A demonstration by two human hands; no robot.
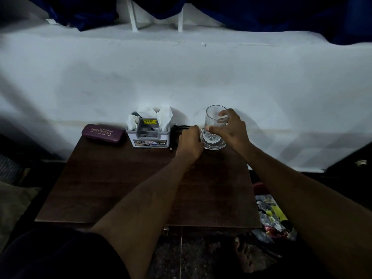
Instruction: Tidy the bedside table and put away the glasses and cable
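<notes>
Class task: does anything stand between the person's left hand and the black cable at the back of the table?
No. The left hand is beside the black cable; the clear drinking glass stands on its right.

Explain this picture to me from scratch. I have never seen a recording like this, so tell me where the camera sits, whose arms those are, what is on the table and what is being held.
There is no machine here. A person wears a wide-angle camera on the head, looking forward and down, so the two bare arms reaching in from the bottom are the wearer's own.

In front is a dark wooden bedside table against a white wall. Along its back edge, from left to right, lie a closed maroon glasses case, a small white organizer box stuffed with tissues, a dark cable mostly hidden behind the left hand, and a clear drinking glass.

The right hand grips the glass near its rim, fingers wrapped around it. The left hand is at the base of the glass; what it holds, if anything, is hidden.
</notes>
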